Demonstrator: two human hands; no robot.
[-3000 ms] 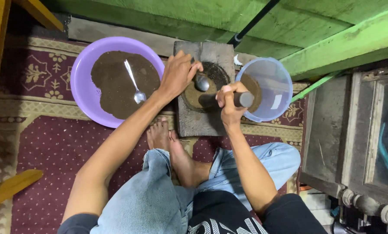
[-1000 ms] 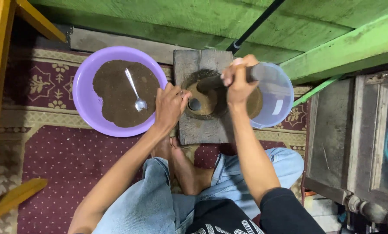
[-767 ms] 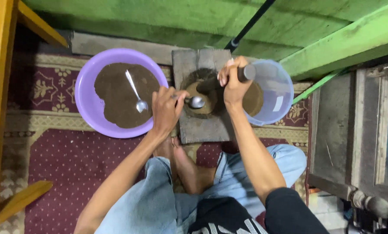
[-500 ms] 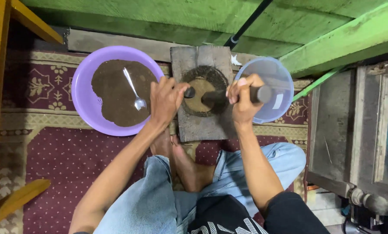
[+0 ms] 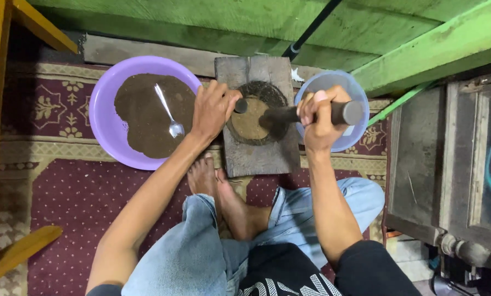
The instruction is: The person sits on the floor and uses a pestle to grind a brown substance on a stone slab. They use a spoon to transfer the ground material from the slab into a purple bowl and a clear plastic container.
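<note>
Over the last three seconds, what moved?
The right hand swung the dark pestle up over the clear tub, then back down into the stone mortar. The left hand shifted around the mortar's left rim with a spoon-like tool. Purple basin and its spoon unchanged.

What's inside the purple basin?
The purple basin holds a mound of dark brown powder with a metal spoon lying on it. The basin floor under the powder is covered, so not visible.

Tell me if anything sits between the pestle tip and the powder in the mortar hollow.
Nothing visible does. The right hand grips the dark pestle, whose tip reaches the brown powder in the stone mortar. The left hand rests at the hollow's left rim, clear of it.
</note>
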